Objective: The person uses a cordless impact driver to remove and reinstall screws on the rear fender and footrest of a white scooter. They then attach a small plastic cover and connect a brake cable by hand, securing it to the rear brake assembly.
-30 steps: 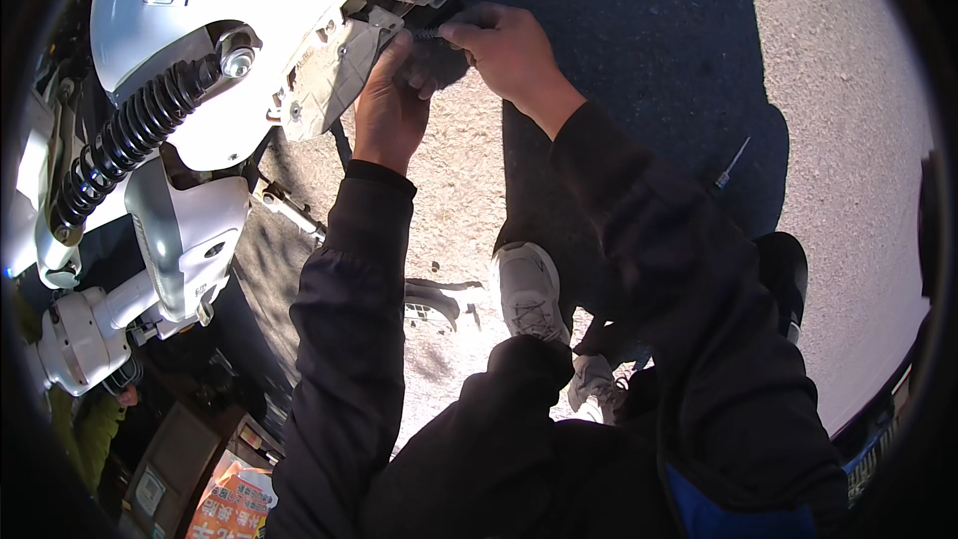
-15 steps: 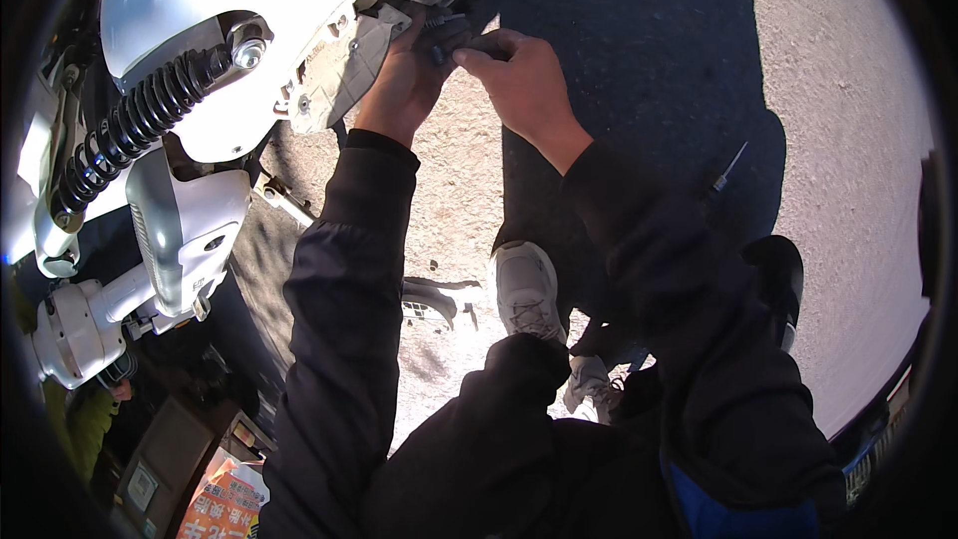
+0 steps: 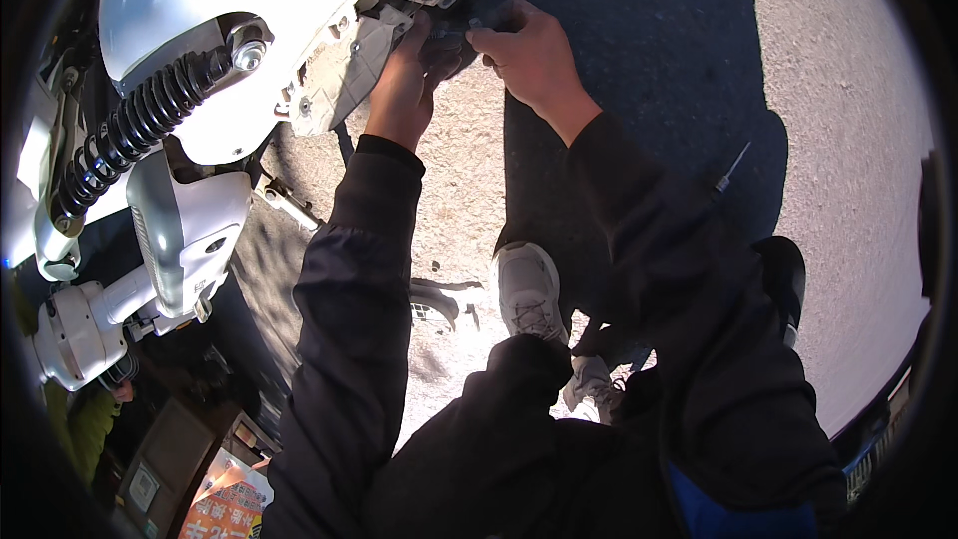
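At the top, beside the white scooter body [image 3: 259,0], my left hand [image 3: 404,90] is curled in deep shade. Its fingers are closed around something dark that I cannot make out. Just to its right, the thumb and index finger of my right hand [image 3: 536,58] pinch together. A small greyish piece [image 3: 474,24] shows at their tips, too small to name. A gap separates the two hands. Left of my left hand, an uncovered pale panel [image 3: 334,80] of the scooter bears holes and clips.
A black coil-spring shock absorber [image 3: 145,115] runs along the scooter's left side. A screwdriver-like tool [image 3: 731,168] lies on the shaded ground at right. A pale plastic part [image 3: 444,299] lies near my shoe [image 3: 527,289]. An orange printed sheet [image 3: 225,499] is at lower left.
My right hand has drawn slightly right and up, away from my left hand, with a small piece at its fingertips. My left hand has shifted a little right, its fingers curling more.
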{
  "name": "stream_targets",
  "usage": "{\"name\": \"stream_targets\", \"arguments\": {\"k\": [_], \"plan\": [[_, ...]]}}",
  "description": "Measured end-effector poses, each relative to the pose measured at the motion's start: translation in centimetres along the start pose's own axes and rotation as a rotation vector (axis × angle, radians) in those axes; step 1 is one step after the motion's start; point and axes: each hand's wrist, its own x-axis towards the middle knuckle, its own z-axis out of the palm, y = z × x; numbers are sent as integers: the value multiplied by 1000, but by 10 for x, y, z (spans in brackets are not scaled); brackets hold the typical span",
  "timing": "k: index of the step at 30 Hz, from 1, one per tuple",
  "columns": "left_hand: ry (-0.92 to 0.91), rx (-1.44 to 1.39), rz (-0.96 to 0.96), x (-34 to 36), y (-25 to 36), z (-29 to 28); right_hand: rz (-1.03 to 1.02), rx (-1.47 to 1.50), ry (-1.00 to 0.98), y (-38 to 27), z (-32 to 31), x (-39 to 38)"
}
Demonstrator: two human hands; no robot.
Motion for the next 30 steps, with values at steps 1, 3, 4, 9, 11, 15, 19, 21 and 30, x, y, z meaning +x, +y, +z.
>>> {"name": "stream_targets", "arguments": {"k": [1, 3, 4, 9, 11, 15, 19, 21, 30], "plan": [[37, 59, 10, -1, 1, 1, -3, -5, 1, -4, 0, 5], [24, 91, 38, -2, 3, 0, -10, 24, -13, -10, 5, 13], [7, 105, 58, -2, 3, 0, -3, 38, -25, -13, 7, 16], [-22, 89, 67, 2, 0, -5, -26, -46, 18, -21, 14, 20], [-39, 82, 81, 4, 1, -6, -49, -58, 31, -22, 15, 21], [-18, 36, 113, 5, 3, -6, -89, 0, 65, -21, 20, 23], [34, 6, 101, 3, 3, -5, -65, 82, 47, -16, 21, 21], [4, -1, 122, 4, 1, -4, -43, 135, 48, -14, 21, 21], [64, -366, 187, 3, -7, 25, -2, 159, 119, -20, 23, 21]]}}
